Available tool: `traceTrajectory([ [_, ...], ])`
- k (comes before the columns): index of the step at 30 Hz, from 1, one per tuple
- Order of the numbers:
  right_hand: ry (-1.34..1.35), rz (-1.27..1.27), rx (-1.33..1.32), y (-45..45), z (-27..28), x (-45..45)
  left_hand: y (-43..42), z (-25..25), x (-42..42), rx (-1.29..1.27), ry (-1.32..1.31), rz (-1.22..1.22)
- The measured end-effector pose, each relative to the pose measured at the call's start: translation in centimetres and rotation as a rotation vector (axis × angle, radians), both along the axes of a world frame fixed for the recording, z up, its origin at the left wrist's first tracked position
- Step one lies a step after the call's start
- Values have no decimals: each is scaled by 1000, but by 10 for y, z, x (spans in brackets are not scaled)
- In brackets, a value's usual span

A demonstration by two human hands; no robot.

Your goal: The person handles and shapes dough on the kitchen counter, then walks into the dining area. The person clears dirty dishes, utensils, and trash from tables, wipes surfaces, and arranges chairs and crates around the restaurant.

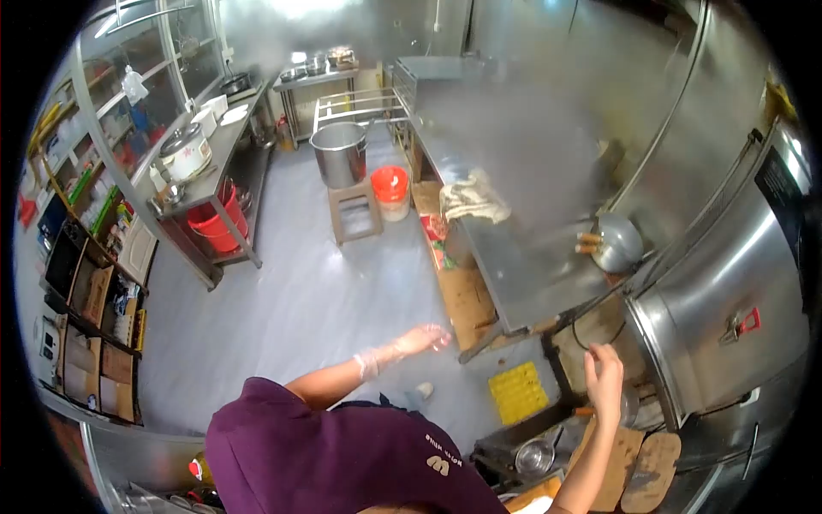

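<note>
Left hand (425,338) extends loosely, nothing seen in it; yellow tray (518,392) lies on floor (282,300) between hands, probably light and easily crushed, best lifted by opposite edges; right hand (605,373) half-open, apparently holding nothing.

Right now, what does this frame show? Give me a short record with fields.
Left hand: extended, appears empty
Right hand: raised, appears empty
Clothing: dark purple shirt
Floor: smooth grey surface, yellow rectangular textured piece
Beyond: tall round steel pot, brown square stool
Counter: crumpled off-white cloth on flat steel top
</note>
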State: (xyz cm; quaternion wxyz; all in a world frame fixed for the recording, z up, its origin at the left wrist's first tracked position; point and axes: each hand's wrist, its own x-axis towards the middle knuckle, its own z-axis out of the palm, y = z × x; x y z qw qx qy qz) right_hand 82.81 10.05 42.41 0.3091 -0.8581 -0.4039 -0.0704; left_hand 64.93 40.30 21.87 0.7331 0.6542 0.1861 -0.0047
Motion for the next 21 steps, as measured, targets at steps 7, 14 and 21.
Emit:
traceTrajectory([
  [7, 127, -142, -28, -44, -16, -60, -28, -9, -18, 94, 14, -249],
  [14, 125, -593, -58, -102, -12, -178, -68, 13, 16, -20, 37, -627],
  [21, 181, -1569, 68, -92, -35, -410, -138, 35, 48, 84, 236, -1195],
])
